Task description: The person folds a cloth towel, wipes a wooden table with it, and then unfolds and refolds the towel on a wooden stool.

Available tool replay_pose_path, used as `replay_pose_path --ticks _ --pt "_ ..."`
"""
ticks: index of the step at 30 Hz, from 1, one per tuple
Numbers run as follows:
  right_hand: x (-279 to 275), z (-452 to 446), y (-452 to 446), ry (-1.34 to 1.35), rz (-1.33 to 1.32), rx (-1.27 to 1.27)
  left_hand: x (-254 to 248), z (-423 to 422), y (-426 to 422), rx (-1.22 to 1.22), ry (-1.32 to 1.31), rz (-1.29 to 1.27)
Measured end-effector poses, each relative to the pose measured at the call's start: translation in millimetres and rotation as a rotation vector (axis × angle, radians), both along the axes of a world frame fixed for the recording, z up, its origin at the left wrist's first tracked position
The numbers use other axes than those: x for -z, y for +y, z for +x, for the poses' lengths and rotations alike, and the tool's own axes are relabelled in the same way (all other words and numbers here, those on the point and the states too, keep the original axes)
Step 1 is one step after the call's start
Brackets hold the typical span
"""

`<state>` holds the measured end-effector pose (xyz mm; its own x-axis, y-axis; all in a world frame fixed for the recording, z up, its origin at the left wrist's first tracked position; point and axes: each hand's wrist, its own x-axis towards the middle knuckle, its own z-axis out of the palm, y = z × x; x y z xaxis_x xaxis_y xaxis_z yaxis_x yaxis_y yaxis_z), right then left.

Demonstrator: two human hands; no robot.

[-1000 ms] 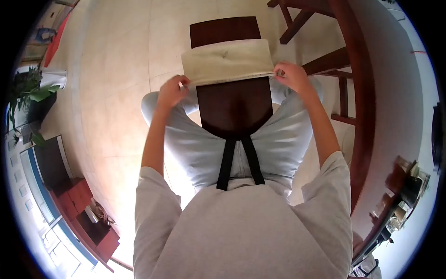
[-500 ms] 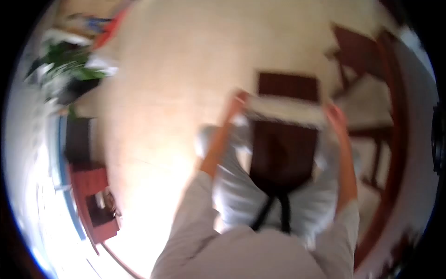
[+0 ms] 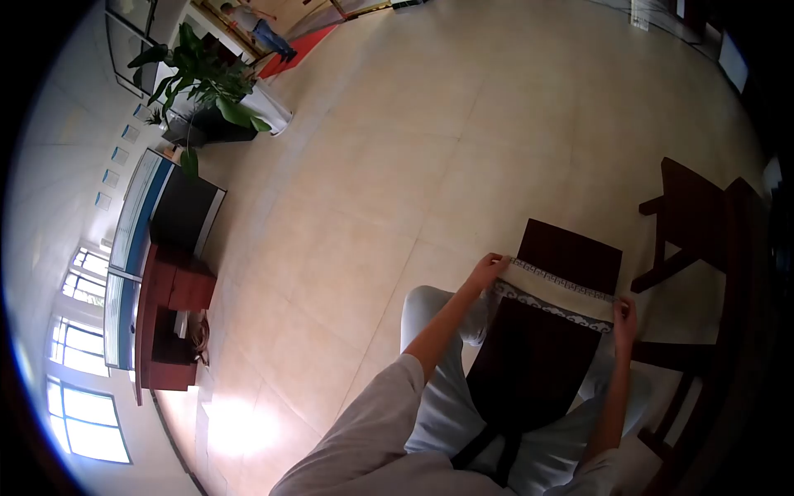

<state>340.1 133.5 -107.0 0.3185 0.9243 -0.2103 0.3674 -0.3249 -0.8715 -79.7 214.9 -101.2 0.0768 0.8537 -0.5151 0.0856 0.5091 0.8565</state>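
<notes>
A cream cloth strip [image 3: 554, 292] with dark patterned borders is stretched across a narrow dark wooden bench [image 3: 538, 360] between my knees. My left hand [image 3: 488, 273] pinches the strip's left end. At the opposite end, the fingers of my right hand [image 3: 624, 317] are closed on its edge. The strip looks fairly flat and runs slightly downward to the right. Whether it rests on the wood or hovers just above cannot be made out. Dark straps [image 3: 496, 450] hang by my waist at the near end of the bench.
Dark wooden chairs [image 3: 695, 211] stand close on my right. To the left are a reddish wooden desk [image 3: 184, 285] and a potted plant [image 3: 207, 87]. A person [image 3: 269, 31] is near a red mat [image 3: 304, 51] at the far left. Pale floor tiles [image 3: 372, 182] stretch ahead.
The camera view has turned, so the bench and my hands appear lower and further right, and the blur is gone. Both hands still hold the cloth strip by its ends.
</notes>
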Motion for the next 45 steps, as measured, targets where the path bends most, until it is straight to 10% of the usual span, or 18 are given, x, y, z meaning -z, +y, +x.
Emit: replay_pose_path --ticks 2,4,5,8,33,45 --pt "-15.2 -10.8 0.0 -0.051 0.005 0.014 -8.6 4.1 -7.1 0.043 0.573 0.29" --pt "-51.6 -42.9 -7.3 -0.95 0.463 -0.099 -45.6 25.8 -18.7 0.037 0.815 0.614" --pt "-73.0 -69.2 -8.4 -0.953 0.464 -0.102 -62.8 33.9 -24.0 0.033 1.059 0.937" --pt "-83.6 -112.3 -4.7 -1.011 0.409 -0.417 -37.3 66.3 -38.2 0.377 1.077 1.027" --pt "-54.8 -95.9 130.4 -0.953 0.338 -0.343 -43.4 98.8 80.0 0.222 0.993 0.927" --pt "-92.0 -122.0 -63.3 -0.97 0.379 -0.436 -74.2 43.9 -99.5 0.549 1.124 0.979"
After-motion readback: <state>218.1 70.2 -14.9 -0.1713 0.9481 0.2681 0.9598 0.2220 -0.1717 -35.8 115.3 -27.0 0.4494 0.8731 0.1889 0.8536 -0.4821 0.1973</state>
